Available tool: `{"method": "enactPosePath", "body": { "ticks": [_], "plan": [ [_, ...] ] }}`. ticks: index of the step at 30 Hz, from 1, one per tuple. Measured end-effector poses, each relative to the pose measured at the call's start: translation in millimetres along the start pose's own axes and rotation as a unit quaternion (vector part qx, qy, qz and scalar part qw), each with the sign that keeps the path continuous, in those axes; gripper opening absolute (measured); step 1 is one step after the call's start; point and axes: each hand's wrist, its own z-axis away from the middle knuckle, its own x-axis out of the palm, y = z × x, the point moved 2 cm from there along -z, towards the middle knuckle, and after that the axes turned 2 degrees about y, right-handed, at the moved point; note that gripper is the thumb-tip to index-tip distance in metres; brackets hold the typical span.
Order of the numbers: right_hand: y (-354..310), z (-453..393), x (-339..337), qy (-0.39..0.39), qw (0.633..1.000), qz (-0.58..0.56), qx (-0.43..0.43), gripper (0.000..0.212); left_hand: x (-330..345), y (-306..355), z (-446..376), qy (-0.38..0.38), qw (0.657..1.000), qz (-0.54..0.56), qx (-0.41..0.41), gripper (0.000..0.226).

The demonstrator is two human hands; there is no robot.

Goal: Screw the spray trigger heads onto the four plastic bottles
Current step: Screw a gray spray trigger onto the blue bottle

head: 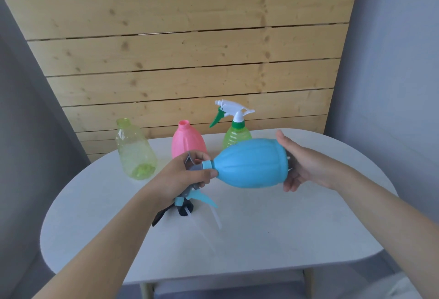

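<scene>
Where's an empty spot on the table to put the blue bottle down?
The table's near right part, below the right hand, is bare. It is crowded at the back by the clear bottle, pink bottle and green bottle, and under the left hand, where a black trigger head lies.

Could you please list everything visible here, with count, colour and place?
Blue bottle: one, light blue, held sideways above the table.
Blue trigger head: one, grey and blue, at the blue bottle's neck, in the left hand.
Green bottle: one, green, white and green trigger head fitted, back of table.
Pink bottle: one, pink, open neck, back centre.
Clear bottle: one, yellow-green, open neck, back left.
Loose trigger head: at least one, black, on table beneath the left hand.
Table: one, white.
Left hand: grips trigger head.
Right hand: holds the blue bottle's base.
</scene>
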Motion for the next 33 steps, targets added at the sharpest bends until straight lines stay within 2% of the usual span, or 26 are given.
{"method": "enactPosePath", "body": {
  "ticks": [3, 5, 7, 9, 11, 14, 19, 21, 25, 27, 30, 33],
  "plan": [
    [3, 0, 4, -0.013, 1.0, 0.015, 0.018, 0.089, 0, -2, 0, -0.001, 1.0, 0.0, -0.013, 0.054],
    [0, 0, 5, -0.035, 0.999, -0.035, -0.013, 0.077, 0, -1, 0, -0.002, 0.999, 0.032, -0.015, 0.043],
    [-3, 1, 5, -0.055, 0.991, -0.1, -0.063, 0.055, -1, 0, 0, -0.001, 0.998, 0.058, -0.017, 0.038],
    [-4, -1, 3, -0.052, 0.986, -0.13, -0.091, 0.054, -2, 1, 1, 0.004, 0.998, 0.053, -0.014, 0.045],
    [-4, -1, 2, -0.048, 0.987, -0.114, -0.099, 0.051, -2, 3, 4, 0.013, 1.0, 0.025, -0.009, 0.05],
    [-5, -2, 3, -0.02, 0.994, -0.079, -0.074, 0.048, 2, 7, 8, 0.018, 0.999, -0.038, 0.005, 0.044],
    [4, -6, 4, -0.004, 1.0, -0.022, 0.022, 0.075, 10, 10, 11, 0.002, 0.994, -0.109, 0.03, 0.036],
    [7, -7, 5, -0.025, 0.998, -0.051, 0.027, 0.071, 11, 10, 11, 0.009, 0.991, -0.128, 0.028, 0.035],
    [2, -7, 7, -0.041, 0.985, -0.16, -0.038, 0.053, 9, 11, 8, 0.05, 0.99, -0.13, 0.011, 0.034],
    [1, -7, 6, -0.027, 0.987, -0.151, -0.057, 0.053, 6, 12, 9, 0.06, 0.987, -0.146, 0.017, 0.035],
    [0, -5, 9, -0.015, 0.994, -0.095, -0.042, 0.042, 3, 17, 10, 0.064, 0.981, -0.177, 0.049, 0.037],
    [4, -6, 11, -0.015, 0.997, -0.072, 0.0, 0.051, 3, 19, 11, 0.061, 0.978, -0.191, 0.064, 0.036]
  ]
}}
